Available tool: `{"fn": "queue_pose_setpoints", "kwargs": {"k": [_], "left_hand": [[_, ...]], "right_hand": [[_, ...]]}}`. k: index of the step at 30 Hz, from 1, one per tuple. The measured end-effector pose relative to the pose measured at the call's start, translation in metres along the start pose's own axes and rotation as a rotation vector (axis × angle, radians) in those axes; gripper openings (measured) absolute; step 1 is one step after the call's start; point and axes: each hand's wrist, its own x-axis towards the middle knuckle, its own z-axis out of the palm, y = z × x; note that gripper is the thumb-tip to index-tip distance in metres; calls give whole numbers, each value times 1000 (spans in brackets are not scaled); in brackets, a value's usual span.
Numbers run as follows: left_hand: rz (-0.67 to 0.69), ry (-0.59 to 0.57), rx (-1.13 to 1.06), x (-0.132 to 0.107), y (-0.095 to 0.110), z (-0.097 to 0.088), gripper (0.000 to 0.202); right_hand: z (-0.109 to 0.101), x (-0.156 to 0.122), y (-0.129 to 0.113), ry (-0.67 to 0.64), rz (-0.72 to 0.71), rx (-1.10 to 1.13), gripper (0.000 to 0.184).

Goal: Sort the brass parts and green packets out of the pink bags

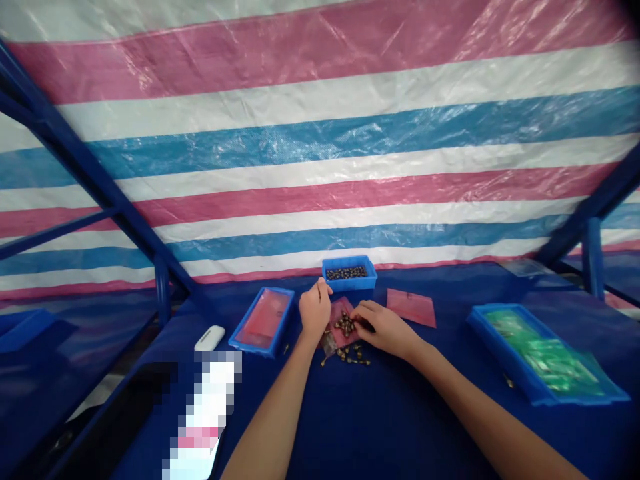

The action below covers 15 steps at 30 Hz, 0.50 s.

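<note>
Heap of small metal parts [345,325] on pink bag [334,308], centre of frame, on the worktop [350,413].
Parts judged light, hard and apt to roll, so pinch them singly. Left hand [315,312] has fingertips pressed together, perhaps on one part. Right hand [384,328] is curled over the heap; cannot tell its grip.

Small parts [346,325] lie before the bin [349,273], between two trays [261,319].

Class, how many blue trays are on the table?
3: back tray with dark parts, left tray with pink bags, right tray with green bags. Others may be hidden.
</note>
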Motion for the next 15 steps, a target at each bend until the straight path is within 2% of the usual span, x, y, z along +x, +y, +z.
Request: {"fn": "queue_pose_setpoints", "kwargs": {"k": [5, 11, 15], "left_hand": [[-23, 8, -9, 1, -1, 0, 54], [-57, 18, -49, 2, -1, 0, 55], [-78, 31, -76, 2, -2, 0, 56]], "right_hand": [[-5, 0, 3, -10, 15, 94, 7], [-1, 0, 8, 60, 67, 189, 9], [-11, -1, 5, 62, 119, 238, 8]]}}
